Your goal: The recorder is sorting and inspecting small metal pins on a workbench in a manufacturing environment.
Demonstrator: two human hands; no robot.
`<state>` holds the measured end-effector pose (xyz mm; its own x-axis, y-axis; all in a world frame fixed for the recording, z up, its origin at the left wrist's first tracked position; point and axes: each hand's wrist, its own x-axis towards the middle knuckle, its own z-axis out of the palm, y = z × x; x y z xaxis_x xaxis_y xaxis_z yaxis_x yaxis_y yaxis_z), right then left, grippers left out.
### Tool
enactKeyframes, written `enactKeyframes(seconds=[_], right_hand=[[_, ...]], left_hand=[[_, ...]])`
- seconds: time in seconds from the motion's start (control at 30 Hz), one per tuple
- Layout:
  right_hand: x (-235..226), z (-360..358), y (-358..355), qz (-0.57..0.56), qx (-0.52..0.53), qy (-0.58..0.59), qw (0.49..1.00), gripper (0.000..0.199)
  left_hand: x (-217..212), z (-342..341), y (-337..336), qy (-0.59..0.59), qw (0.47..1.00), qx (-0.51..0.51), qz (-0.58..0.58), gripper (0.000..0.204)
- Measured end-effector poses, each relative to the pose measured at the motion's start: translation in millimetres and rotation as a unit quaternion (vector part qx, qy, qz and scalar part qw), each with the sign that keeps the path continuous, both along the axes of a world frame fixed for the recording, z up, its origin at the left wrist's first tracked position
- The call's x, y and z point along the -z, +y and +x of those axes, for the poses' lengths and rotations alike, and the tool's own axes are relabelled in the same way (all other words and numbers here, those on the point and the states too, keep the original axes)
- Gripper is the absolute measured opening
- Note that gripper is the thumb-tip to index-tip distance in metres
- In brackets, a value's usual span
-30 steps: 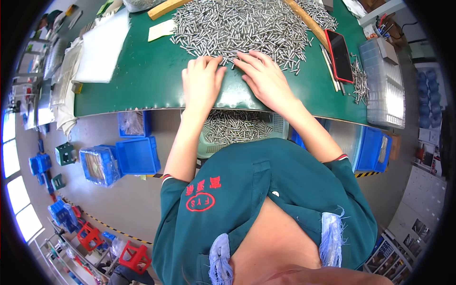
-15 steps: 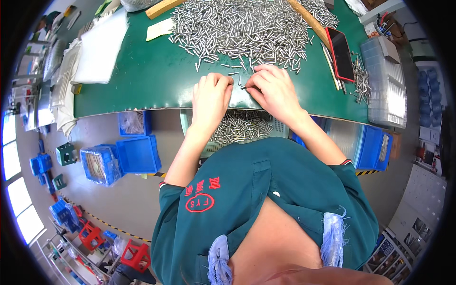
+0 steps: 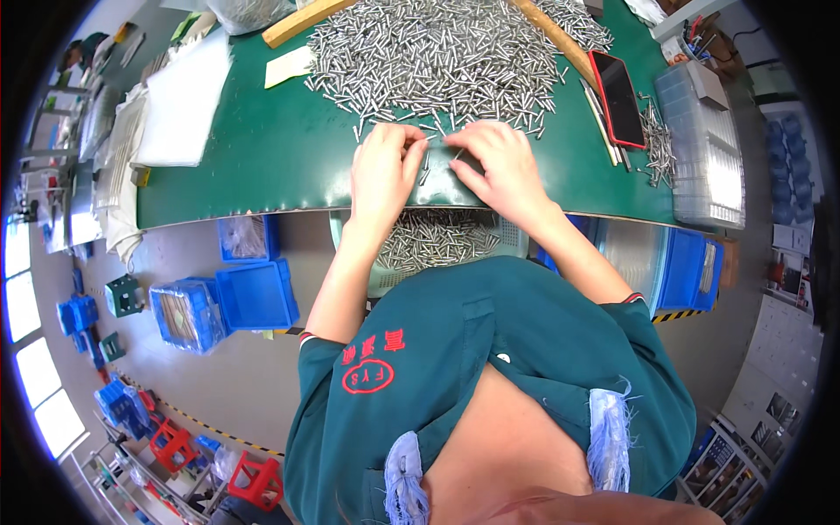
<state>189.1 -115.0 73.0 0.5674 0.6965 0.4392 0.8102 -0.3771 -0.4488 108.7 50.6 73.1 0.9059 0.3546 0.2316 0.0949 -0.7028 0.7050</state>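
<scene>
A large pile of small silvery metal pins (image 3: 437, 70) spreads over the green table (image 3: 280, 166). My left hand (image 3: 383, 171) is at the pile's near edge, with thumb and forefinger closed on a small metal pin (image 3: 430, 137). Close below those fingertips, a loose pin (image 3: 425, 176) lies on the table. Facing it from the right, my right hand (image 3: 500, 166) has its thumb and forefinger apart. A thin sliver shows near its fingers, too small to make out. Below the table edge, a pale green basket (image 3: 514, 243) holds many more pins.
Wooden bars (image 3: 304, 21) flank the pile, beside a yellow paper slip (image 3: 289, 66). Rightward lie a red-edged phone (image 3: 618, 98), a smaller heap of pins (image 3: 656, 144) and clear plastic trays (image 3: 700, 157). White sheets (image 3: 182, 105) lie left. Blue bins (image 3: 256, 295) stand below.
My left fingers have moved up and closed on a pin. My right thumb and forefinger, earlier together at a pin, have parted. The loose pin between my hands now lies nearer the left one.
</scene>
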Motion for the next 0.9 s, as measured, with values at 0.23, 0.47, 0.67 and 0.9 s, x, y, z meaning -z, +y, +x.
enactKeyframes(seconds=[0.23, 0.47, 0.67, 0.9], right_hand=[[-14, 25, 8, 0.051, -0.002, 0.16, 0.986, 0.018], [-28, 186, -42, -0.002, 0.293, 0.044, 0.955, 0.032], [-48, 209, -50, 0.15, 0.222, 0.014, 0.963, 0.031], [-37, 43, -38, 0.031, 0.006, 0.25, 0.968, 0.02]], left_hand=[[3, -3, -14, -0.077, 0.996, 0.043, -0.033, 0.022], [16, -17, -7, -0.057, 0.985, 0.041, 0.155, 0.018], [23, -17, -6, -0.051, 0.988, 0.032, 0.144, 0.018], [9, -28, -8, 0.014, 0.985, 0.014, 0.173, 0.013]])
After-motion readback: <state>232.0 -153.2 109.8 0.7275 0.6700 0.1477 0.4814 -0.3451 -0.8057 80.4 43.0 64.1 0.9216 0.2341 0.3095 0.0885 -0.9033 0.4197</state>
